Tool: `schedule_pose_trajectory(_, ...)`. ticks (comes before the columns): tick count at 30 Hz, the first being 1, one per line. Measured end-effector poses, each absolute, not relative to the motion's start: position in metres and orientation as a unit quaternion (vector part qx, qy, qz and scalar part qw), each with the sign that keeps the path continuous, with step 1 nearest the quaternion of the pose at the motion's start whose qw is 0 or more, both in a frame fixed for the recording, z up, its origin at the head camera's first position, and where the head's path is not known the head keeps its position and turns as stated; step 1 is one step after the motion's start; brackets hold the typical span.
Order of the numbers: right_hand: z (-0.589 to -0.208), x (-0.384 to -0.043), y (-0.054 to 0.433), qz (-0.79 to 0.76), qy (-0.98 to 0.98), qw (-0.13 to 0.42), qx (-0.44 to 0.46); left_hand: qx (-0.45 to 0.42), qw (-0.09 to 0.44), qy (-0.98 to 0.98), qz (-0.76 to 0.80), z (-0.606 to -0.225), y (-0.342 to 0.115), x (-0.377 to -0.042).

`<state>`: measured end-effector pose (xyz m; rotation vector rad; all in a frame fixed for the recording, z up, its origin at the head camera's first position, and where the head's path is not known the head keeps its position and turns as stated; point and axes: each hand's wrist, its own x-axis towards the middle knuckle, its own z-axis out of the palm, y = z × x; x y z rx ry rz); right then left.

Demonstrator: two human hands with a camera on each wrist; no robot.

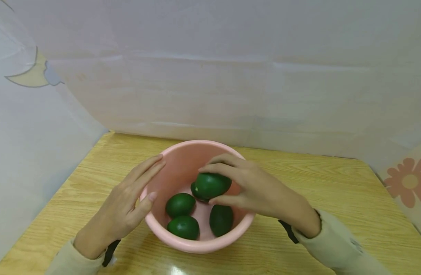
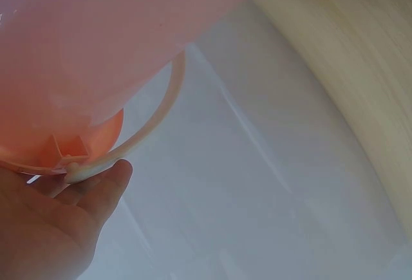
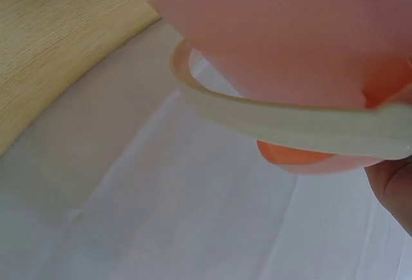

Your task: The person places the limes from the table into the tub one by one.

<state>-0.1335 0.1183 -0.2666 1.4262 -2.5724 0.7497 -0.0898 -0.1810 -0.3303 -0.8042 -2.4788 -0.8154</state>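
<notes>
A pink bucket [image 1: 198, 247] holds several dark green avocados. My right hand [image 1: 246, 183] reaches in over the bucket's right side and grips one avocado [image 1: 213, 186] between thumb and fingers, above another avocado [image 1: 194, 190] that it partly hides. Two more lie at the left of the bottom, a rear avocado [image 1: 180, 205] and a front avocado [image 1: 184, 227]. Under my right thumb sits an avocado [image 1: 221, 220]. My left hand [image 1: 124, 202] rests at the left rim with fingers extended. In the left wrist view its fingertips meet the rim beside the pale handle [image 2: 148, 122].
The bucket stands on a wood-grain table [image 1: 310, 183]. A pale sheet [image 1: 210, 95] hangs behind it, with a moon print at the left and a flower print at the right. The handle [image 3: 277, 122] curves outside the bucket in the right wrist view.
</notes>
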Motion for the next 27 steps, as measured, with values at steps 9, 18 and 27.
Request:
schedule_pose_trajectory(9, -0.268, -0.139, 0.106, 0.232, -0.851, 0.003, 0.471, -0.288, 0.201, -0.890, -0.290, -0.330, -0.181, -0.090)
schedule_pose_trajectory(18, -0.274, -0.146, 0.099, 0.215, -0.850, -0.027, 0.480, -0.289, 0.199, -0.891, -0.287, -0.330, -0.180, -0.089)
schedule_pose_trajectory(27, -0.276, -0.147, 0.096, 0.190, -0.847, -0.054, 0.493, -0.287, 0.198, -0.892, -0.289, -0.329, -0.180, -0.089)
